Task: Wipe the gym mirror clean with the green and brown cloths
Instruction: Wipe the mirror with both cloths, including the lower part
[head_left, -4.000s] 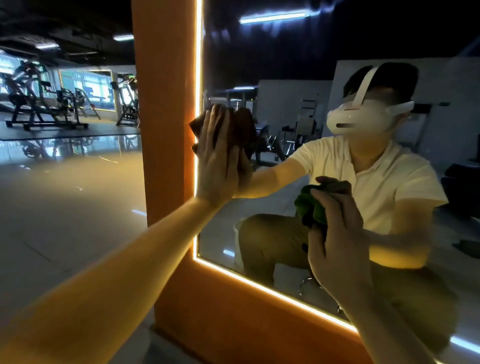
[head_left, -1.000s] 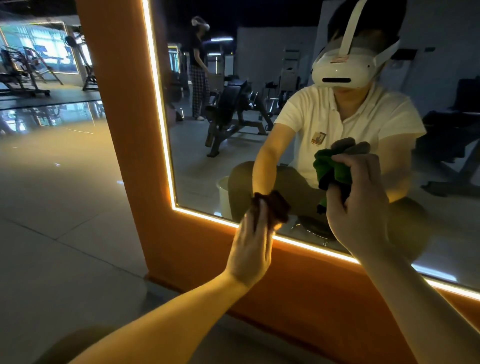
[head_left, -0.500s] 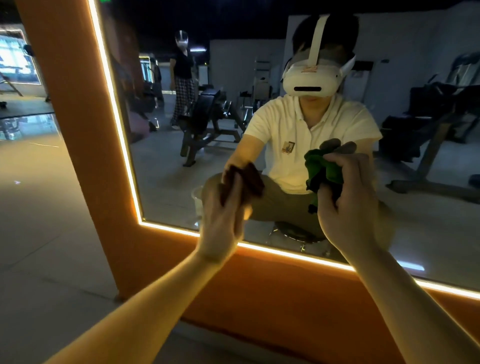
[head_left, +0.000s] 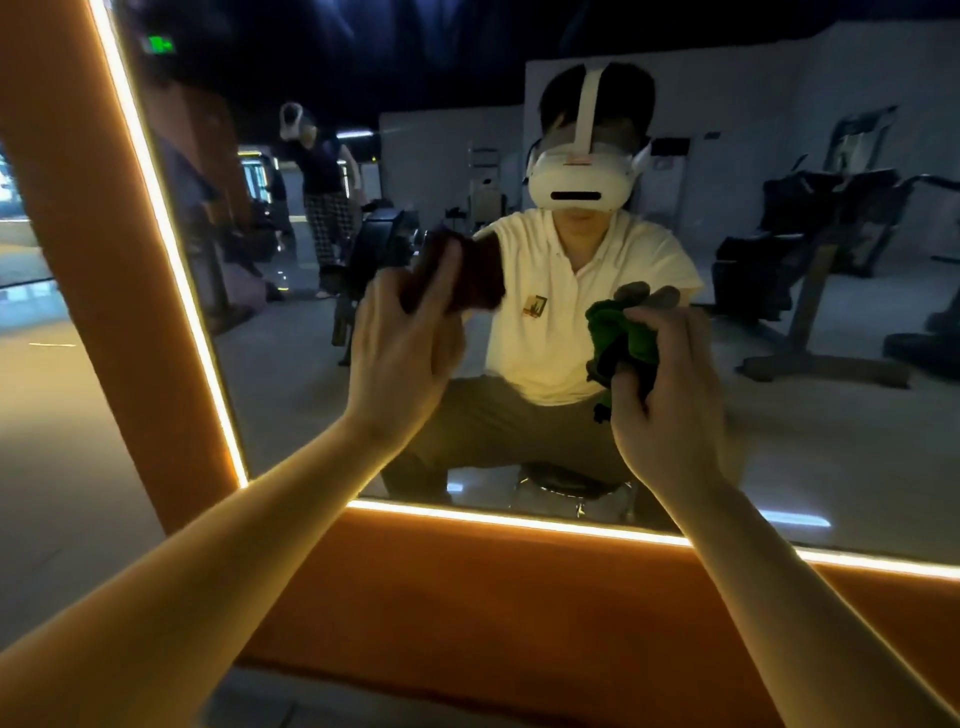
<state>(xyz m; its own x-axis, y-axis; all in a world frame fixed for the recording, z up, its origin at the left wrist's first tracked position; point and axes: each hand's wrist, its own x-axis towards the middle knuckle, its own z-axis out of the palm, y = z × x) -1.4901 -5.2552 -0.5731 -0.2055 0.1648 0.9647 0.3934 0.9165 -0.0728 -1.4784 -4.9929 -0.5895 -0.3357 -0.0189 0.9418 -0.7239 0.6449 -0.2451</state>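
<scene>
The gym mirror (head_left: 291, 395) fills the view, set in an orange frame (head_left: 467, 597) with a glowing light strip along its inner edge. My left hand (head_left: 405, 353) presses the brown cloth (head_left: 483, 280) flat against the glass with straight fingers, at mid-height left of centre. To its right, my right hand (head_left: 670, 410) grips the bunched green cloth (head_left: 618, 332) close to the glass; whether that cloth touches the mirror I cannot tell. The glass reflects me crouching with a white headset on.
The mirror reflects dark gym machines and a standing person at the back left. A pale glossy floor (head_left: 62, 441) stretches away left of the orange frame. The frame's lower band runs right in front of me.
My left hand has carried the brown cloth up from the mirror's bottom edge to mid-height. My right hand has stayed put with the green cloth.
</scene>
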